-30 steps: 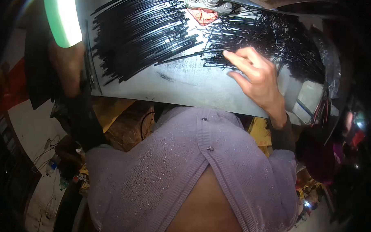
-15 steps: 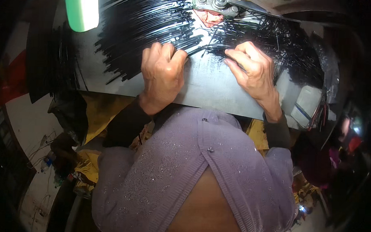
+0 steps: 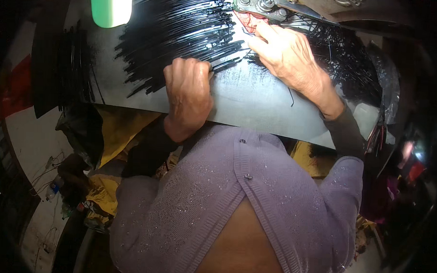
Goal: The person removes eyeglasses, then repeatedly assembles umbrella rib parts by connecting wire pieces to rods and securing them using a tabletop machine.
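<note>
A broad pile of thin black strips (image 3: 174,36) covers the left of the metal tabletop (image 3: 234,93). At its near right edge, my left hand (image 3: 187,89) is closed in a fist, palm down; whatever it grips is hidden under the fingers. My right hand (image 3: 291,57) reaches to a red patch (image 3: 245,21) just below a green bolted machine part (image 3: 261,5). Its thumb and fingers are drawn together, with a thin dark piece by the fingertips; its hold is not clear. A tangled heap of black strips (image 3: 351,64) lies beyond my right wrist.
A bright green-edged lamp (image 3: 111,7) hangs at the upper left. A curved metal guard (image 3: 372,11) stands at the upper right. One bent black strip (image 3: 292,99) lies below my right forearm. A pale box (image 3: 365,116) sits at the table's right corner.
My right hand has moved forward and left, from the loose strips to the red patch below the machine part. The left hand stays closed and has shifted slightly toward me.
</note>
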